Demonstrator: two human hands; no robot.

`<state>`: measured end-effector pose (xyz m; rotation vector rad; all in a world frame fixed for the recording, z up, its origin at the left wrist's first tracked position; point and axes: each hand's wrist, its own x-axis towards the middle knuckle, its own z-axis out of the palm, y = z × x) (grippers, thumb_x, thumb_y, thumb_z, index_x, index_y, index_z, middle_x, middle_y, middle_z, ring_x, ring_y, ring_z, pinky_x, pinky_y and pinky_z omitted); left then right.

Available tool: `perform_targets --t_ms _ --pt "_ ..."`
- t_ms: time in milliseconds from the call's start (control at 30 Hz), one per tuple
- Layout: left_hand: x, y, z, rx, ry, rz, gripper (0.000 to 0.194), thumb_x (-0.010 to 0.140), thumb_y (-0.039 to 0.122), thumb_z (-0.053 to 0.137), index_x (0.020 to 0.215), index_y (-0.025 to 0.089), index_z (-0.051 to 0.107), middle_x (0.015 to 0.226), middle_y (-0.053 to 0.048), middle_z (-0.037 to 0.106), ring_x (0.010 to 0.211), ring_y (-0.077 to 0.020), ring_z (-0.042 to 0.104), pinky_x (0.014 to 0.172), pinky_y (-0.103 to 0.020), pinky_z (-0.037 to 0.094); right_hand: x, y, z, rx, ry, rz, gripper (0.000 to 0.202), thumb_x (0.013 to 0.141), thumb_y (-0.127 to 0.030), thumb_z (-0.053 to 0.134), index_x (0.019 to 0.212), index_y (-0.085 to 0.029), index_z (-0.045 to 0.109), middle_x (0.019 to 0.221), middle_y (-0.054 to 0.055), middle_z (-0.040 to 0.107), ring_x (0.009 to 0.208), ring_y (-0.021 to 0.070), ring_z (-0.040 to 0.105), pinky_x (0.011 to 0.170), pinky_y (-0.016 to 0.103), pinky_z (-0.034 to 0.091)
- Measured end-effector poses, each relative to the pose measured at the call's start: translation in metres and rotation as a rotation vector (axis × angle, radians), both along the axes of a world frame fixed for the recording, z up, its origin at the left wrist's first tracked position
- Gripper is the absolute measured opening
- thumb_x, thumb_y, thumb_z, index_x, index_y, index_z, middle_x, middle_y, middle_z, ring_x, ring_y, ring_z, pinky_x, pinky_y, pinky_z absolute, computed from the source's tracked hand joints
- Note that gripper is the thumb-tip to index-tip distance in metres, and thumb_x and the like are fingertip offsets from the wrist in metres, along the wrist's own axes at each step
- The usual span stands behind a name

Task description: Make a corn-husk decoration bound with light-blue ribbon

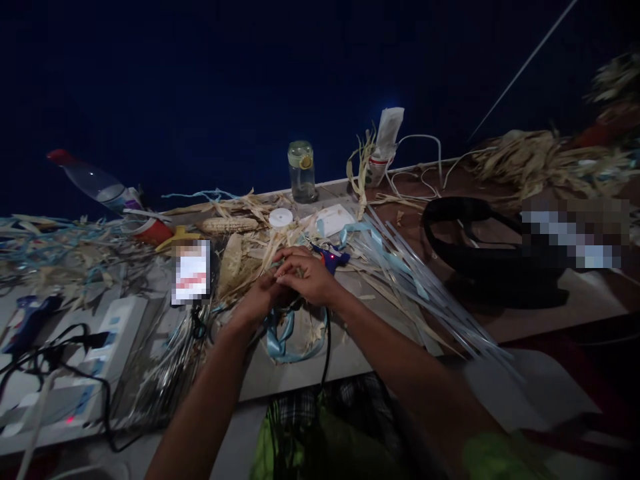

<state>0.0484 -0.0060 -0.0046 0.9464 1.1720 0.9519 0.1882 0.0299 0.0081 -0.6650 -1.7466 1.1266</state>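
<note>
My left hand [260, 297] and my right hand [310, 277] meet over the middle of the table, fingers bent together around something small that they mostly hide. Just right of the fingers lies a blue glue gun [333, 258] with a small red light. Below my hands a light blue ribbon [281, 340] curls on the table. Dry corn husks [245, 263] spread behind and to the left of them. A black cable hangs down from beside my right hand.
A lit phone [191, 273], a power strip [113, 347] and thin wires [170, 367] are on the left. Behind stand a clear bottle [302, 175] and a corn cob [230, 225]. Clear sticks [435, 293] and a black headband-like object [463, 263] lie on the right.
</note>
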Motion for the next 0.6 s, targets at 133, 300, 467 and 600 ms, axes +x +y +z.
perform_targets --t_ms 133,300,467,600 --pt "0.001 -0.001 0.003 0.087 0.143 -0.041 0.014 0.064 0.026 0.065 0.071 0.014 0.062 0.061 0.001 0.054 0.053 -0.0088 0.044 0.049 -0.020 0.034 -0.004 -0.002 0.000 0.040 -0.033 -0.071 0.006 0.070 -0.016 0.059 0.066 -0.020 0.062 0.082 0.003 0.063 0.089 0.0159 0.052 0.088 0.033 0.036" --pt "0.001 -0.001 0.005 0.063 0.104 -0.028 0.033 0.067 0.036 0.064 0.091 0.014 0.059 0.069 0.000 0.055 0.057 -0.0083 0.047 0.052 -0.020 0.037 -0.003 0.004 -0.004 -0.221 0.098 -0.249 0.004 0.067 -0.021 0.059 0.068 -0.018 0.062 0.073 0.001 0.062 0.074 0.0138 0.055 0.075 0.029 0.042" --pt "0.000 0.000 0.002 0.023 0.058 0.056 0.029 0.065 0.039 0.066 0.074 0.015 0.054 0.056 0.006 0.046 0.046 -0.0038 0.036 0.045 -0.017 0.030 -0.004 0.009 -0.008 -0.449 0.282 -0.238 0.010 0.063 -0.025 0.064 0.067 -0.017 0.062 0.069 -0.001 0.062 0.065 0.0106 0.054 0.068 0.025 0.043" --pt "0.001 -0.001 0.003 0.081 0.134 0.086 0.028 0.063 0.039 0.068 0.071 0.014 0.057 0.058 0.004 0.049 0.050 -0.0054 0.040 0.048 -0.018 0.033 -0.005 0.009 -0.007 -0.584 0.401 -0.207 0.013 0.058 -0.025 0.067 0.063 -0.016 0.060 0.066 -0.002 0.061 0.059 0.0081 0.051 0.064 0.023 0.042"
